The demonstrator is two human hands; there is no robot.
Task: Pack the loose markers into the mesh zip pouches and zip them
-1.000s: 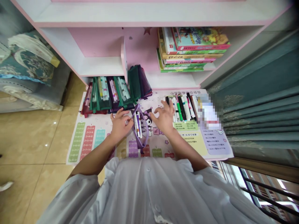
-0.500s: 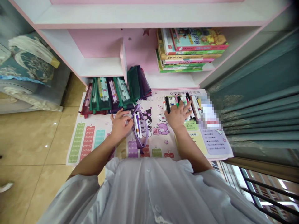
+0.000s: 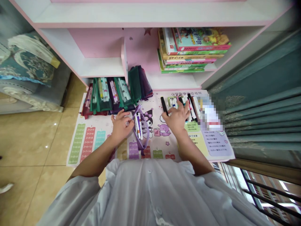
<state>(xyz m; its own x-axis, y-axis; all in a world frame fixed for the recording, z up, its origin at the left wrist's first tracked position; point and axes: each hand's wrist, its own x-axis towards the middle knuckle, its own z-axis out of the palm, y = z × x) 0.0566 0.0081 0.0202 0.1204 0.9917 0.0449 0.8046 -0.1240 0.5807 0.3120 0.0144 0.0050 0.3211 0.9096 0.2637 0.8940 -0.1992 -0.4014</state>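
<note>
A purple mesh pencil pouch [image 3: 142, 145] lies unzipped on the mat, with several white markers [image 3: 138, 126] inside. My left hand [image 3: 121, 126] pinches the pouch's left edge, thumb and fingers closed on it. My right hand [image 3: 176, 119] is over a row of pens. Its thumb and index finger hold the lower end of a black marker [image 3: 164, 105], which is apart from the row's left end. The other right fingers spread over the remaining markers [image 3: 192, 108], hiding part of them.
Filled mesh pouches [image 3: 102, 95] lie at the back left, beside a dark green pouch [image 3: 134, 84]. A stack of books [image 3: 190, 56] stands on the shelf [image 3: 174, 82]. A printed mat [image 3: 162, 146] covers the desk. Curtains [image 3: 258, 94] hang to the right.
My right hand has shifted slightly left, drawing the black marker away from the row of pens. My left hand and the purple pouch have stayed in place.
</note>
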